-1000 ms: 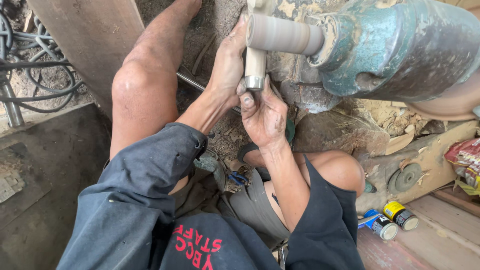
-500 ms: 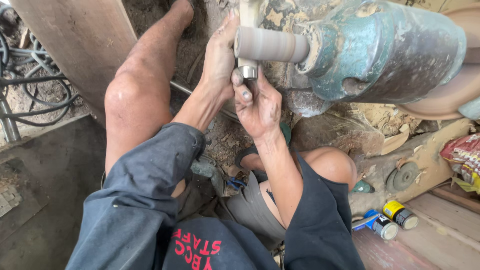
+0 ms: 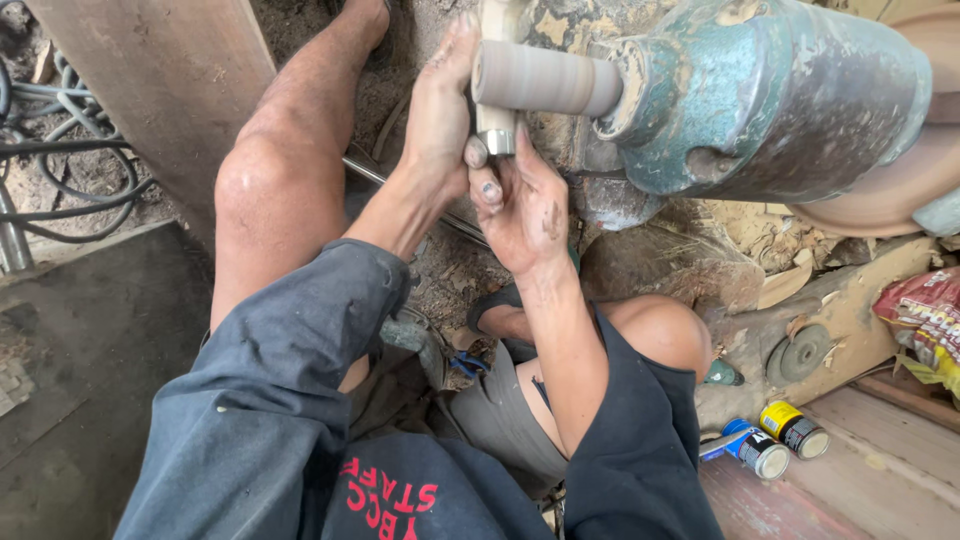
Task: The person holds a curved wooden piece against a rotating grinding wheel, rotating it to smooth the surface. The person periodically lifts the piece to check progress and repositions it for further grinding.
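A pale wooden piece with a metal cap (image 3: 496, 128) is pressed against a brownish sanding drum (image 3: 545, 80) that sticks out of a worn teal machine housing (image 3: 770, 95). My left hand (image 3: 440, 110) lies along the piece's left side, fingers stretched upward. My right hand (image 3: 520, 205) grips the lower, metal-capped end from below with thumb and fingers. Both arms reach forward between my bare knees.
A wide wooden plank (image 3: 170, 90) leans at the left, with black cables (image 3: 70, 170) behind it. Wood scraps and a round disc (image 3: 800, 352) lie under the machine. Two small cans (image 3: 775, 440) stand at the lower right beside a red bag (image 3: 925, 320).
Both hands have slid slightly up and left along with the wooden piece, which stays against the drum. My right hand's grip on the lower end has loosened into a fingertip hold.
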